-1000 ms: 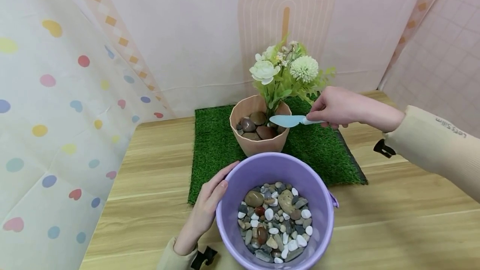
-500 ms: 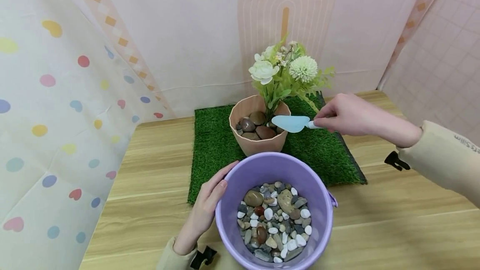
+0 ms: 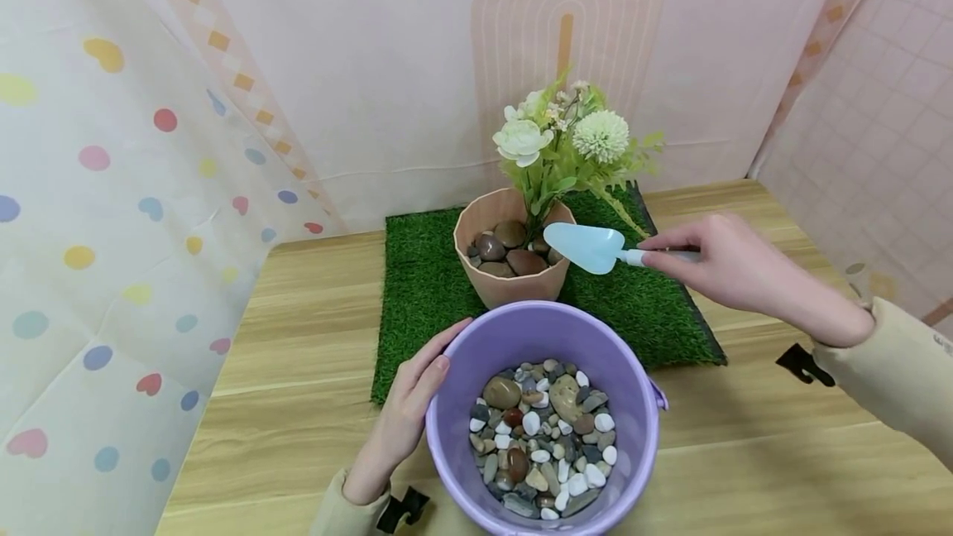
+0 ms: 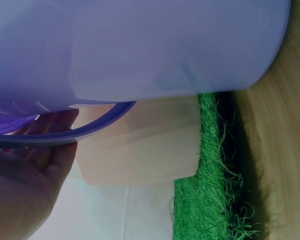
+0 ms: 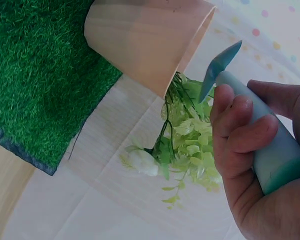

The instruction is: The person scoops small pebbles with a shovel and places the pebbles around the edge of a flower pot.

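Observation:
My right hand (image 3: 715, 259) grips the pale handle of a light blue hand trowel (image 3: 588, 246). Its blade points left and overlaps the rim of a peach flowerpot (image 3: 521, 285). Several large brown stones (image 3: 527, 262) lie in the pot around the stems of white and green flowers (image 3: 558, 135). My left hand (image 3: 405, 404) rests with extended fingers against the side of a purple bucket (image 3: 444, 470), thumb at the rim. In the left wrist view, the bucket's handle (image 4: 102, 120) crosses over those fingers. Mixed pebbles (image 3: 547, 437) cover the bucket's bottom.
The pot stands on a green turf mat (image 3: 417, 288) on a wooden table (image 3: 298, 354), close behind the bucket. Patterned cloth (image 3: 357, 64) hangs behind the table and along both sides. A small bracket (image 3: 660, 395) sticks out from the bucket's right rim.
My right hand has moved right and toward me with the trowel, and the blade has turned to show more of its face. The left hand, bucket and pot have stayed in place.

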Tool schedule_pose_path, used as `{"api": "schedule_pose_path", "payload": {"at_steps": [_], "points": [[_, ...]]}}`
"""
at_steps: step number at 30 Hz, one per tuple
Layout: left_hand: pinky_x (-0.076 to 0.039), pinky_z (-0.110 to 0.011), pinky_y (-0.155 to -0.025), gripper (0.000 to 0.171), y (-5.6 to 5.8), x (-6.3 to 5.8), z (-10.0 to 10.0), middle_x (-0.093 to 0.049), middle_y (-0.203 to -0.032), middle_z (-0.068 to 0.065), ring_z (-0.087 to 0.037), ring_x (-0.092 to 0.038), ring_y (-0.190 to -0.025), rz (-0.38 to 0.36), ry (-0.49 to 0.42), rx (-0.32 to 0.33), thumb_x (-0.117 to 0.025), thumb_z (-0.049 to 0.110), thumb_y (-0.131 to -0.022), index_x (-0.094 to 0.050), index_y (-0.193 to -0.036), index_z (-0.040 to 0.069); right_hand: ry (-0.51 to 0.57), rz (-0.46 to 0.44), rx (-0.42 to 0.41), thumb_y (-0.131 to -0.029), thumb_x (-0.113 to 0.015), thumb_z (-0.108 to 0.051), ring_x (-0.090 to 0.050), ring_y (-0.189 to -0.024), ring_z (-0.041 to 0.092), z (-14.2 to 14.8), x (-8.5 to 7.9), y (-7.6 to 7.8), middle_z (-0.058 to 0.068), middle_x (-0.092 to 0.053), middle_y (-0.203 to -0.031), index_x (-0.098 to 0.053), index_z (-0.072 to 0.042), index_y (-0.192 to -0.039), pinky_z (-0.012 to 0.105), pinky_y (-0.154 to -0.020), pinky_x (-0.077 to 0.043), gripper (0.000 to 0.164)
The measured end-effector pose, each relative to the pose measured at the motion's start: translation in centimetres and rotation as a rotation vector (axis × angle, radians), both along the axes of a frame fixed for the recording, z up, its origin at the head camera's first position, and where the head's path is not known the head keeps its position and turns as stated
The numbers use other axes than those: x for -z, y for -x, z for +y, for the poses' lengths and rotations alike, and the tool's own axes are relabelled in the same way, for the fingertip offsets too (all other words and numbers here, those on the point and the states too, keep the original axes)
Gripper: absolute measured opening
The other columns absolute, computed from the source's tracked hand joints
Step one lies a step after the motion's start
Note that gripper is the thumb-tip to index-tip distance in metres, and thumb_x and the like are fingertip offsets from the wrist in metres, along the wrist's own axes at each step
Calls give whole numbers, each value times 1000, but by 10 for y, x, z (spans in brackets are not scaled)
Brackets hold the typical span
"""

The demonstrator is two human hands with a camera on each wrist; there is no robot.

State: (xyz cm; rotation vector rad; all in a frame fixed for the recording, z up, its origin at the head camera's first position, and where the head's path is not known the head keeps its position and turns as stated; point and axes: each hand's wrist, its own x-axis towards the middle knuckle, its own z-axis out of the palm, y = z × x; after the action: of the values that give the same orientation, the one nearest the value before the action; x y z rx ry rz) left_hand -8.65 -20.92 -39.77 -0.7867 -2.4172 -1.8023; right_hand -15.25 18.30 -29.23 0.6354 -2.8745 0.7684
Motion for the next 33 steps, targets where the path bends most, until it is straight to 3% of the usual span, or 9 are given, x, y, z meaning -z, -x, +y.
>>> {"api": "schedule_pose_path", "payload": {"at_steps": [3, 9, 11, 18, 21, 28, 33], "points": [[-61, -28, -100, 48, 0, 0, -1, -60, -148, -28, -7, -68, -125, -1, 3, -5, -34, 13, -112, -48, -158, 8, 36, 40, 5, -102, -70, -30, -33, -49, 4, 4, 12, -9, -2, -67, -71, -81, -15, -122, 24, -53, -34, 27], [-61, -27, -100, 48, 1, 0, 1, -60, -148, -29, -5, -68, -125, 3, -3, -5, -34, 13, -112, -47, -157, 5, 65, 146, 40, -100, -72, -25, -28, -44, -1, 14, 37, -28, 4, -81, -90, -81, -15, -120, 22, -58, -38, 24], [-60, -26, -100, 48, 1, 0, 2, -60, -148, -29, -5, -68, -125, 2, -9, -3, -34, 12, -112, -47, -157, 4, 68, 160, 58, -100, -73, -25, -23, -43, -4, 19, 45, -36, 0, -77, -83, -81, -17, -119, 21, -53, -36, 23], [-57, -22, -102, 47, -1, 0, 1, -57, -151, -29, -1, -65, -128, -17, -18, -14, -35, 13, -113, -49, -157, 6, 98, 220, 85, -93, -79, -17, -29, -49, -7, 41, 82, -55, 1, -81, -88, -82, -14, -115, 18, -51, -33, 22], [-57, -22, -103, 47, -2, -1, 0, -56, -152, -30, -1, -64, -129, -32, -21, -13, -35, 14, -113, -48, -157, 5, 96, 228, 127, -92, -80, -17, -26, -50, -7, 50, 99, -60, -6, -77, -80, -83, -15, -114, 18, -48, -29, 22], [-58, -24, -101, 47, -1, 0, 1, -58, -151, -29, -2, -66, -128, -33, -19, -14, -35, 14, -113, -49, -157, 6, 57, 164, 242, -95, -78, -21, -38, -59, -6, 70, 126, -70, 6, -81, -90, -83, -12, -112, 21, -53, -30, 20], [-58, -23, -102, 47, -1, 0, 1, -58, -150, -29, -2, -65, -128, -13, -15, -22, -35, 13, -112, -49, -156, 6, -4, 39, 290, -101, -71, -29, -36, -58, 0, 79, 138, -75, 1, -71, -74, -82, -12, -114, 23, -52, -27, 25]]}}
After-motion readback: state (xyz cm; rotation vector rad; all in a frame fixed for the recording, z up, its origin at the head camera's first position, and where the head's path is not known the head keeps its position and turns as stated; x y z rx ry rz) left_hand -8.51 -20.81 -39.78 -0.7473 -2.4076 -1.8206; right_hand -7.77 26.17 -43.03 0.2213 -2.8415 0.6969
